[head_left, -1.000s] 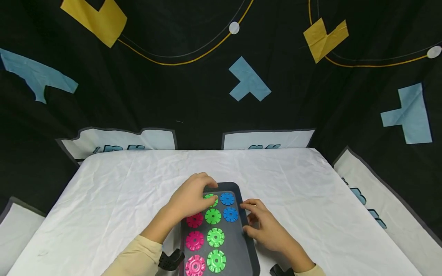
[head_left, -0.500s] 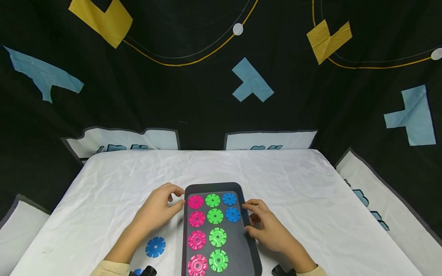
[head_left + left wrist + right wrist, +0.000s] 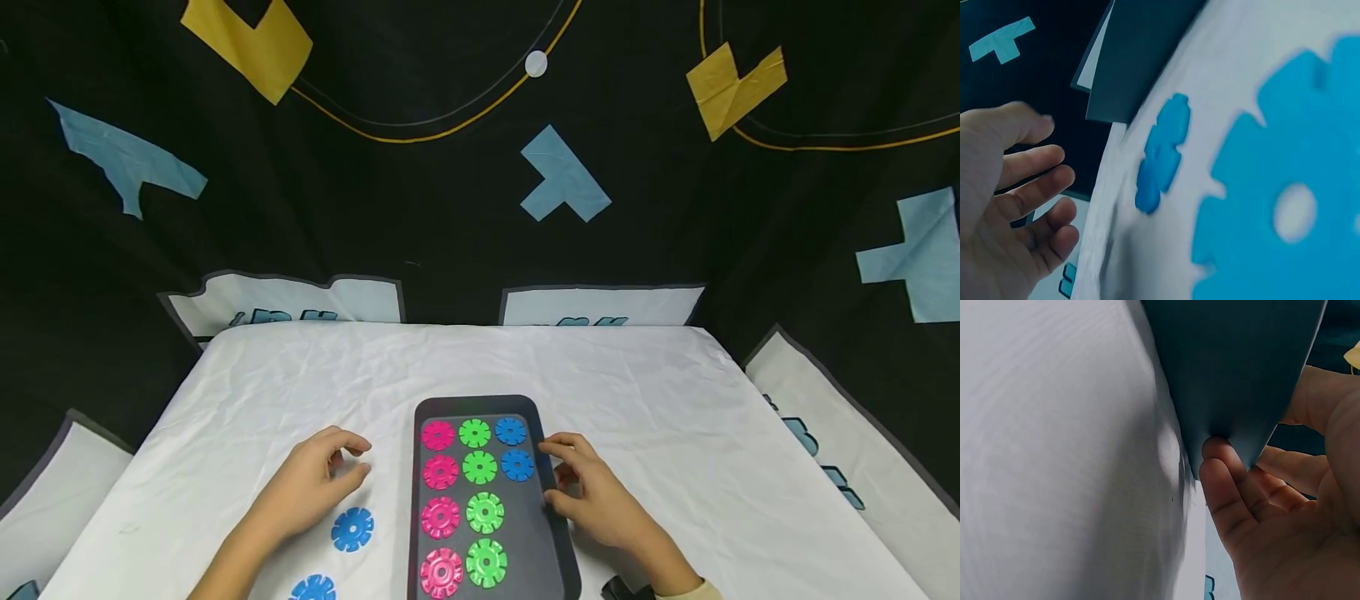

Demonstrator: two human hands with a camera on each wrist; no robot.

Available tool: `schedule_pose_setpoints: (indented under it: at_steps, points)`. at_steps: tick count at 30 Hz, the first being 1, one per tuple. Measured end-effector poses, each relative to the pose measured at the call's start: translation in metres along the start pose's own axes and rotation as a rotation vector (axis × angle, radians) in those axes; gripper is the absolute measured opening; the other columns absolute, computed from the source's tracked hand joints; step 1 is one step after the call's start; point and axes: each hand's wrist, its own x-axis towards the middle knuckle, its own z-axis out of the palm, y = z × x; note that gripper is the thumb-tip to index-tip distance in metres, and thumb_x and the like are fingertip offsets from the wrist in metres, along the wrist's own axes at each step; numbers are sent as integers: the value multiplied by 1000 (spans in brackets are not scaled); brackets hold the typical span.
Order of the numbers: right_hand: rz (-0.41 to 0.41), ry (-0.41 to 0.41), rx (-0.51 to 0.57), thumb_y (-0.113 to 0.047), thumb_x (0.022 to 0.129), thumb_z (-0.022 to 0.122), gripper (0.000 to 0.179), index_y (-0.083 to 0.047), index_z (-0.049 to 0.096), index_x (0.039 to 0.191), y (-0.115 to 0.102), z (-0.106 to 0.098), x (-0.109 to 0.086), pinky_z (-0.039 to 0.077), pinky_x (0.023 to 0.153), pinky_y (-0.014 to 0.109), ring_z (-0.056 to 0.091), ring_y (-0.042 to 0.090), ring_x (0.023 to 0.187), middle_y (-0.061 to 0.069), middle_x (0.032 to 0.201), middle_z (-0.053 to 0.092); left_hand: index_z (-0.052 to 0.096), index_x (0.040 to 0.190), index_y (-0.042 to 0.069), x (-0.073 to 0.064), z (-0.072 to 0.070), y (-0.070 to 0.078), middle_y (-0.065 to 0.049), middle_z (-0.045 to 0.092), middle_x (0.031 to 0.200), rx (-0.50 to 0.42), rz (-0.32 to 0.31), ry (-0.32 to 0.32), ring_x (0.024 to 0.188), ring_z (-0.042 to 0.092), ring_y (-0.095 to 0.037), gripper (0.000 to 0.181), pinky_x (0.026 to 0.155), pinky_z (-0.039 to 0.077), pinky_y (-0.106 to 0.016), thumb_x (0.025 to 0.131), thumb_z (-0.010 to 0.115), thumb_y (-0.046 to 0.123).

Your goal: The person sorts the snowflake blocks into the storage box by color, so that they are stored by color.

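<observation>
A dark grey tray (image 3: pixel 540 533) lies on the white cloth. It bears columns of notched plastic discs: pink discs (image 3: pixel 440 517), green discs (image 3: pixel 485 512) and two blue discs (image 3: pixel 517 465). My right hand (image 3: pixel 600 500) holds the tray's right rim; in the right wrist view, fingertips (image 3: pixel 1217 450) touch the outer wall, while the thumb and index tips pass out of sight behind its edge. Left of the tray, my left hand (image 3: pixel 315 479) hovers with loosely bent fingers and nothing in them. Near it lie a blue notched disc (image 3: pixel 352 529) and another blue disc (image 3: pixel 313 588), cut by the frame's bottom.
White cloth (image 3: pixel 465 358) covers the table. Behind it hangs a black curtain (image 3: pixel 420 217) with yellow and light-blue patches. A black wrist device (image 3: pixel 622 588) sits by my right wrist.
My left hand has withdrawn from over the tray, moving left and down, which uncovers the upper pink discs and the loose blue discs. My right hand stays at the rim. The view has shifted slightly.
</observation>
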Motion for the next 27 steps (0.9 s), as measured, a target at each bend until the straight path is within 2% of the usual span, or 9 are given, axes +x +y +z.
schedule_pose_setpoints:
  at_steps: [3,6,9,14,18,27]
  points:
    - [9,-2,-3,-8,90,68,60,-5,43,145,1,-1,0,49,79,29,54,15,94,3,146,34,69,109,19,-7,-1,-5,8,62,98,7,-14,-74,84,51,-13,31,72,46,-30,82,79,30]
    - [15,-3,-1,-7,90,68,60,-5,43,145,1,-1,-1,49,79,28,54,15,94,3,146,34,68,110,21,-14,-3,-10,12,60,100,20,0,-152,86,50,-13,41,74,46,-31,76,83,38]
    - [20,-4,10,-7,90,68,60,-5,44,144,1,-1,-1,49,79,28,53,16,94,4,145,34,68,108,24,-21,-3,-15,15,58,101,39,16,-194,90,50,-13,47,78,44,-34,70,85,46]
    - [35,-14,28,-8,90,68,60,-5,43,144,1,-2,-1,48,79,27,53,18,96,5,145,34,68,100,33,-26,-2,-19,20,53,105,76,45,-240,102,47,-14,49,86,37,-45,61,86,54]
    - [44,-25,48,-8,91,67,59,-5,43,144,1,-1,-2,48,79,27,53,20,96,5,145,34,66,97,37,-27,-1,-20,18,49,107,112,67,-271,104,44,-15,49,87,36,-49,57,88,53]
    - [20,-11,38,-6,90,68,59,-5,44,144,-1,-2,0,48,78,27,53,19,94,6,145,35,61,89,39,-27,2,-19,17,45,105,142,79,-255,98,40,-14,46,86,33,-48,55,90,45]
